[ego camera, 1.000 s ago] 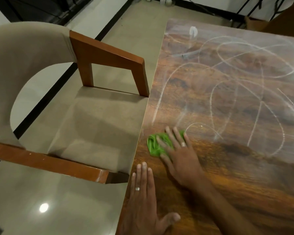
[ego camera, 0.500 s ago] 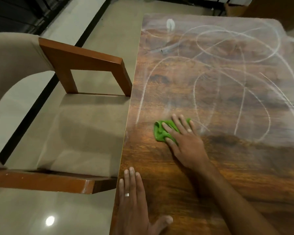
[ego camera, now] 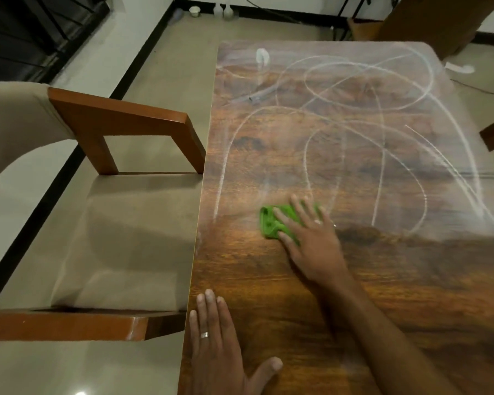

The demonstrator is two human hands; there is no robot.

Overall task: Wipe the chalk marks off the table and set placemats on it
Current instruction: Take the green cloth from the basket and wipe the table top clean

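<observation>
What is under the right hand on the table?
A green cloth lies under the right hand, whose straight fingers press it on the table. The cloth's covered part and the wood beneath cannot be seen.

The right hand (ego camera: 311, 238) covers much of the green cloth (ego camera: 271, 223). The left hand (ego camera: 220, 352) is cut off at six o'clock. Small white items (ego camera: 196, 10) at twelve o'clock are too small to identify.

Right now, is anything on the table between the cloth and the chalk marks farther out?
Nothing visible does. The right hand presses the green cloth at the marks' near edge; the chalk marks continue over bare table.
</observation>
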